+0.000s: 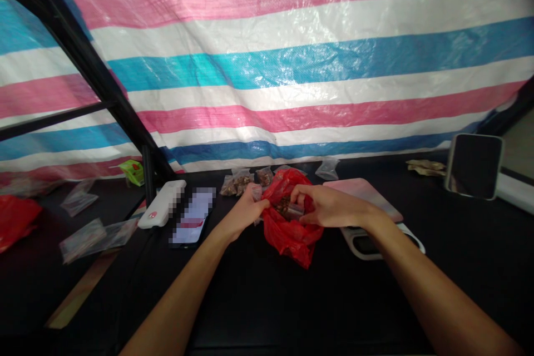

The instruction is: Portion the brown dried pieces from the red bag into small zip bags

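Observation:
A red plastic bag lies crumpled on the black table between my hands, with brown pieces inside its mouth. My right hand reaches over the bag's opening, its fingers pinching a small clear zip bag. My left hand sits at the bag's left side, gripping a scrap of clear plastic. Just behind the hands lie small clear bags of brown pieces.
A phone and a white power bank lie to the left. A pink board and a white-rimmed device lie to the right. A black metal frame crosses the left, before a striped tarp. Another red bag lies far left.

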`<state>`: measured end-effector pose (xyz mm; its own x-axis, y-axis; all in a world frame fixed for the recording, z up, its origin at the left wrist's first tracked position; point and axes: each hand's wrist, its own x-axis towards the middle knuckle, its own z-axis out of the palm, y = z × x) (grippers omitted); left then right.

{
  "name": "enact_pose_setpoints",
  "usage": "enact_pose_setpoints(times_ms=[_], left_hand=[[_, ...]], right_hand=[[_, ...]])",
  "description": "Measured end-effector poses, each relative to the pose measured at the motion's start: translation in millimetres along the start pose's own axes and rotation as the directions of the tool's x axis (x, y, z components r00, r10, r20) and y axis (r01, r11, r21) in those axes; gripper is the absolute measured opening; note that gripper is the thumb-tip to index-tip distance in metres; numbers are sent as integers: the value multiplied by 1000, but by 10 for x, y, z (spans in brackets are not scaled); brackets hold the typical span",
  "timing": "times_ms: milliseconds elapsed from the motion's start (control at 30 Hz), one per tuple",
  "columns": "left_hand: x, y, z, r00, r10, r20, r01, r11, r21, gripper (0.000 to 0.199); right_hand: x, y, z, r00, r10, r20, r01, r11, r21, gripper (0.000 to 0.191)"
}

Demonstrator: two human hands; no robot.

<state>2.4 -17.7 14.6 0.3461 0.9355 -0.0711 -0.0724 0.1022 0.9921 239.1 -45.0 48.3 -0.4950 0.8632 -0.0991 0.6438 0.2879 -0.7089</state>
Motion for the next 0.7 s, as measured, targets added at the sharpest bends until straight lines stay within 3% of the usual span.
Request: enact_pose_setpoints(times_ms=[100,200,367,567,700], left_hand=[[-29,57,28,996,-45,74,47,999,-20,11],[-48,122,54,992,-112,60,115,992,-51,10],[-46,111,47,994,-67,81,72,996,-57,9],[-50,84,34,989,-142,49,146,984,-104,16],[-28,67,18,987,-155,48,161,971,-176,15]], right_hand=[[5,7,11,999,-27,-25,26,999,-42,27],[-8,0,-20,996,-47,-81,39,995,-97,27],[-16,18,-49,971,-98,-220,40,967,-252,36],[10,-6,10,969,-186,-164,140,956,-259,35],[-14,20,-26,982,-67,-176,27,975,-219,35]])
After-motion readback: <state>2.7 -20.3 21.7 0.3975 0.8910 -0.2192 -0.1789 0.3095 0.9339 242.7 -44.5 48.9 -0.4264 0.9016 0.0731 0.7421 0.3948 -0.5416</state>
